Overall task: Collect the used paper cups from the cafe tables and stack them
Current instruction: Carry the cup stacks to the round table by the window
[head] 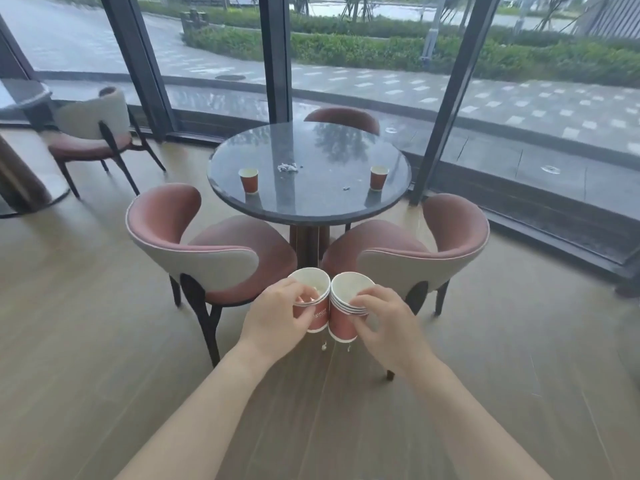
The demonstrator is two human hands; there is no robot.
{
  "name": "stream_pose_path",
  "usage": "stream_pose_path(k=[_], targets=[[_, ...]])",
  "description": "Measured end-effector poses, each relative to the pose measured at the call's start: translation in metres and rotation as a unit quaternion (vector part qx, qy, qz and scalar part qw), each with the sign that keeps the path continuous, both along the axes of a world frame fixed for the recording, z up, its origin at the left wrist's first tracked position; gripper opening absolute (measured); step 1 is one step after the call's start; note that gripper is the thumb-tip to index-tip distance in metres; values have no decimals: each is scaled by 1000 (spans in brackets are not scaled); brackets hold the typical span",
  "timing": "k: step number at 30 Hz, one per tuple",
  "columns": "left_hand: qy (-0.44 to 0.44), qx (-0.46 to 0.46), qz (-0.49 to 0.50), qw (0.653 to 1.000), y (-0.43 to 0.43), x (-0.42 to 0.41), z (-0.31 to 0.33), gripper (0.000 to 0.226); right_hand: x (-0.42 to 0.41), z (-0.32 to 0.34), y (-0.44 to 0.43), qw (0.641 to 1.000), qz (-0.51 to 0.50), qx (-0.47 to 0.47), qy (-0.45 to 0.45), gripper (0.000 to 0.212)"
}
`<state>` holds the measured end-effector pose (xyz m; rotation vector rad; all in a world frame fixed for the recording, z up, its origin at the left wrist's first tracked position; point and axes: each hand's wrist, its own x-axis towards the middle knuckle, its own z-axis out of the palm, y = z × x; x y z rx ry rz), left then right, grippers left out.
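Both grips clamped: left grip (pixel 277 313) on left stack (pixel 317 320), right grip (pixel 388 320) on right stack (pixel 341 325); tilted, dregs may drip below.

Stretching both bare forearms (pixel 214 393) forward. Curling the left hand (pixel 277 311) round a first red paper-cup stack (pixel 320 318). Pinching a second red paper-cup stack (pixel 341 325) with the right hand (pixel 384 327).

Far chair (pixel 343 118) mostly hidden behind table (pixel 304 216); cup print (pixel 320 311) blurred; tabletop scraps (pixel 288 167) unidentifiable.
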<state>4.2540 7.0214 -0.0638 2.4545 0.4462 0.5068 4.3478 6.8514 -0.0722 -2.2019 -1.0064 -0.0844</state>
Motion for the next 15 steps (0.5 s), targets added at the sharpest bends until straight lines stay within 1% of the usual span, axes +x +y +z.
stream_pose_path(k=[8, 15], targets=[[31, -6, -25, 999, 78, 129, -12, 12, 128, -15, 73, 999, -12, -6, 38, 15], [56, -3, -7, 998, 148, 265, -26, 13, 272, -35, 150, 999, -4, -12, 51, 17]])
